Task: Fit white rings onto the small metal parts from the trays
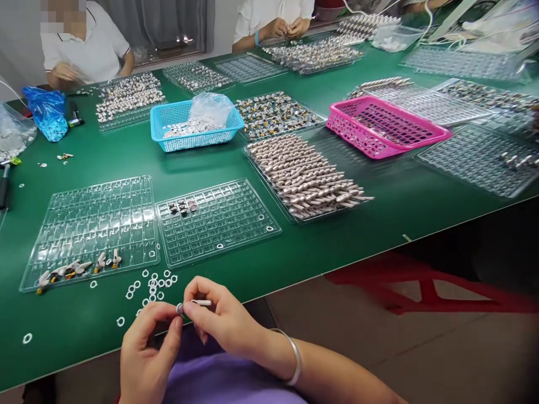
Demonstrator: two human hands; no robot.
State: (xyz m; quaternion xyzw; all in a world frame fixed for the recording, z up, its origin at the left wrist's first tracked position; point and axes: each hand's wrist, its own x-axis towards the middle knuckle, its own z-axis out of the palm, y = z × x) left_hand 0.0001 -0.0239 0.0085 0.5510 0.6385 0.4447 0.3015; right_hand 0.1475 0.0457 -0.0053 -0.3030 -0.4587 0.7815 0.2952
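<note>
Thumb met forefinger on both sides, and it was tight work! The left hand [145, 350] pinched a tiny round grey part [179, 308], the right hand [227, 320] gripped a white-stemmed earbud piece [205, 303] right beside it, fingers hiding any join, all on the near side of the square-pocketed tray [219, 224]. White rings [153, 283] lay scattered near that tray's front-left corner; left of it sat a long-pocketed tray [99, 216], behind it a blue basket [197, 140], and to its right piled pale stems [303, 174].

Assembly workshop: green bench [130, 160], trays [223, 224], stacked parts [303, 174].
</note>
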